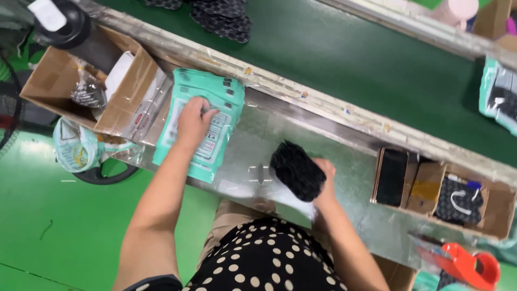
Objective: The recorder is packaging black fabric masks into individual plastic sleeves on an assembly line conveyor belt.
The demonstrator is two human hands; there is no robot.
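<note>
My left hand (pixel 195 119) rests flat on a stack of teal plastic pouches (pixel 183 97) with white printed labels, lying at the left end of a shiny metal work shelf (pixel 258 134). My right hand (pixel 325 178) grips a black textured pad-like item (pixel 296 170) just above the shelf's near edge, fingers wrapped around its right end. The two hands are about a forearm's length apart.
An open cardboard box (pixel 54 81) with bagged items stands at far left. A green conveyor belt (pixel 350 59) runs beyond the shelf, with dark patterned items (pixel 223 19) on it. A cardboard tray (pixel 484 215) holds a phone (pixel 391 177) and dark goods; an orange tape dispenser (pixel 468 267) lies bottom right.
</note>
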